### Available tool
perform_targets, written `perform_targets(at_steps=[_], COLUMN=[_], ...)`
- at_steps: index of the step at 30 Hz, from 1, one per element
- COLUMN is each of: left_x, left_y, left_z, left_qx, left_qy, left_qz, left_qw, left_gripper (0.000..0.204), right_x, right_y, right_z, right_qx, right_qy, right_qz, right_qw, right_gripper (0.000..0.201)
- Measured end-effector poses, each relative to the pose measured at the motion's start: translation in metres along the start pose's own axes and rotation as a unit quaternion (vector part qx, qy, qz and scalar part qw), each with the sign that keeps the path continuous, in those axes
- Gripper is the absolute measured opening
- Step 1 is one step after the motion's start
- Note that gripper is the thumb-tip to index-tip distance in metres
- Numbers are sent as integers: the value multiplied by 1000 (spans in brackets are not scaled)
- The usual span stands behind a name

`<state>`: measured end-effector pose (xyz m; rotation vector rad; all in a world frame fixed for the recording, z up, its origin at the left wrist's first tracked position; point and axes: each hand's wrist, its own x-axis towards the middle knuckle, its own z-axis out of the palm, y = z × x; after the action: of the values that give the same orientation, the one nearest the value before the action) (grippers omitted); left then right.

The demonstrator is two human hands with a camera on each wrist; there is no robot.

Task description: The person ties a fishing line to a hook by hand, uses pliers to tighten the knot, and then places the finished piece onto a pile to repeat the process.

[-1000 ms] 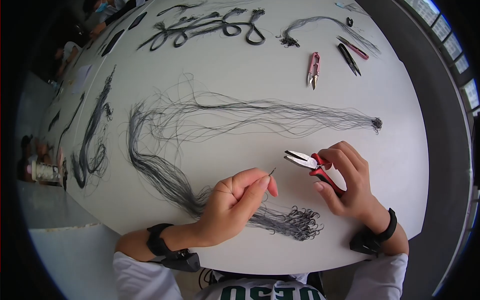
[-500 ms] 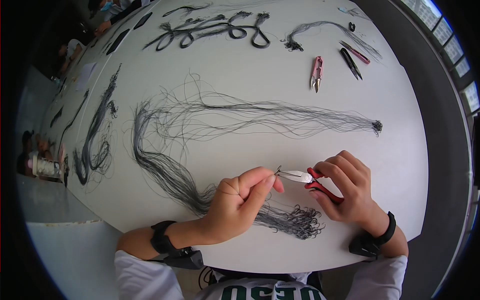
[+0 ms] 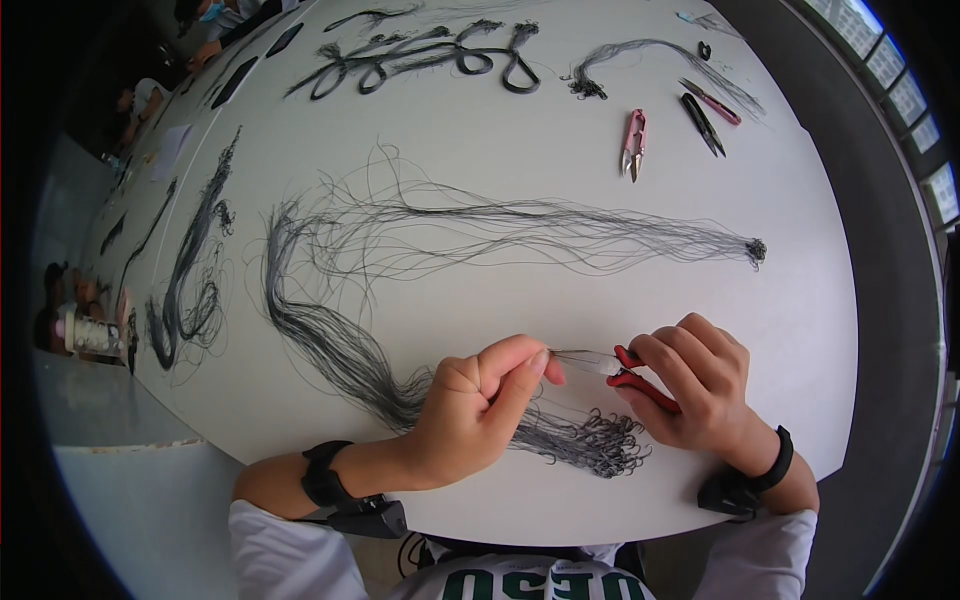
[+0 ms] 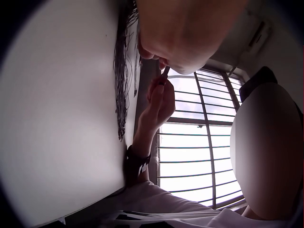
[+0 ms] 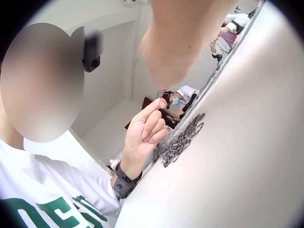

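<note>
My left hand (image 3: 468, 415) pinches something small and thin between thumb and forefinger; at this size its shape is hidden by the fingertips. In my right hand (image 3: 700, 385) are red-handled pliers (image 3: 642, 388), their closed-looking silver tips touching or very near the left fingertips. Below both hands lies a bundle of dark strands with hooked ends (image 3: 610, 445), passing behind the left hand. In the left wrist view the right hand (image 4: 161, 104) holds the pliers upright near the left hand; the right wrist view shows the left hand (image 5: 145, 133) with curled fingers.
A long spread of thin strands (image 3: 560, 225) crosses the table (image 3: 790, 330) beyond the hands. Pink snips (image 3: 633, 145), black snips (image 3: 703, 125) and another pink-handled tool (image 3: 712, 102) lie farther back. Looped dark bundles (image 3: 470, 62) are at the far side, another bundle (image 3: 190, 260) at left.
The pliers have moved left and down from apart to the left fingertips, and their open tips have come together. The left hand has shifted slightly right and stays pinched.
</note>
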<state>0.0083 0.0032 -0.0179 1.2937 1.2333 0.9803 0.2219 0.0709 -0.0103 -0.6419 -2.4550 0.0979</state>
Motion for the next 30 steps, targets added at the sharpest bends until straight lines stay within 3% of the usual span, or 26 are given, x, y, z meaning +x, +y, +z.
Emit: perform_targets(at_steps=[7,13,15,16,18,20,22,25,30], left_x=[0,-2,-5,-5,-8,-9,-11,-12,-13], left_y=[0,7,9,9,9,9,8,7,6], left_z=[1,1,3,4,5,6,6,6,6], left_qx=[33,-16,-47,-78,-104,-131,-147,-128,-136], left_qy=[30,22,-9,-43,-71,-97,-120,-140,-142], left_qz=[35,8,-19,-46,-58,-70,-90,-83,-94], left_qw=[998,1000,999,995,990,984,978,978,976], left_gripper=[24,26,26,27,25,23,22,21,20], right_x=[0,-2,-4,-4,-1,-1,-3,-3,-2], right_y=[-1,-5,-7,-9,-14,-20,-20,-17,-18], right_z=[2,5,9,9,4,3,3,3,4], right_qx=[16,132,343,340,438,457,549,523,513], right_qy=[21,-6,2,4,-73,-71,-81,-103,-114], right_qz=[10,116,244,246,293,295,327,289,259], right_qw=[1000,984,907,908,847,836,765,795,810], right_gripper=[33,32,33,33,32,30,28,26,25])
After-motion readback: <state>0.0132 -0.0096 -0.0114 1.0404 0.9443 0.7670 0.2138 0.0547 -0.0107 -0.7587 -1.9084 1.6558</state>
